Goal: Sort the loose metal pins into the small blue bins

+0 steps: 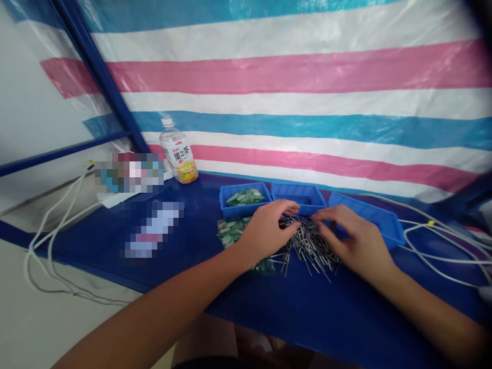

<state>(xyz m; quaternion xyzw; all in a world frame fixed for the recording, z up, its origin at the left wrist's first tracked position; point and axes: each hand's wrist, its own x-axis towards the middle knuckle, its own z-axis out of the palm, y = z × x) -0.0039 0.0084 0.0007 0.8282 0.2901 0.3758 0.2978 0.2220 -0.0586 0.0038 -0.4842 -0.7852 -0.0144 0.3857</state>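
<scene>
A loose pile of thin, dark metal pins point(313, 248) lies on the blue tabletop between my two hands. My left hand point(267, 228) is over the pile's left side, thumb apart from the fingers and nothing visible in its grasp. On the right side, my right hand point(357, 238) bends over the pins with curved fingers and a gap at the thumb; its fingertips are close to them, and whether they touch is unclear. Small green packets point(229, 230) lie partly beneath my left wrist. More green packets point(246, 197) fill the left blue bin point(242, 210).
Behind the pile stand a middle blue bin point(298, 192) and a right blue bin point(384, 225). A drink bottle point(179, 154) is at the back left. White cables point(442, 256) run along the right, others hang at left. Striped sheeting point(269, 77) closes the back.
</scene>
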